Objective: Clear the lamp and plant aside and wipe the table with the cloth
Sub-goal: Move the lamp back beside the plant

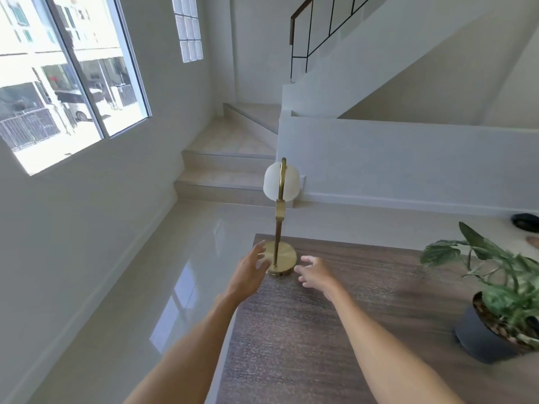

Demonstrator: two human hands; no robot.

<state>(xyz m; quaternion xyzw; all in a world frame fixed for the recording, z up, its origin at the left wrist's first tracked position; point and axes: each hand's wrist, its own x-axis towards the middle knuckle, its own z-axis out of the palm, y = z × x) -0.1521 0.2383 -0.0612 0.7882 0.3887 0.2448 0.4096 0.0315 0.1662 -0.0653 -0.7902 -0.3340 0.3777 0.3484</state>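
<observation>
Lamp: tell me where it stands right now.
In the head view the lamp stands upright at the far left corner of the wooden table, its round brass base between the open left hand and right hand.

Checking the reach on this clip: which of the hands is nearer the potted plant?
Right. The right hand is beside the lamp base, on the potted plant's side; the left hand is beyond the base, farther away.

Between our left hand (248, 272) and right hand (316, 272) we see the lamp (280, 228): brushed brass metal with a matt white shade. Under our hands, the desk (335, 330) looks like matt dark woodgrain. Beyond our left hand, the floor (163, 272) is glossy tile.
</observation>
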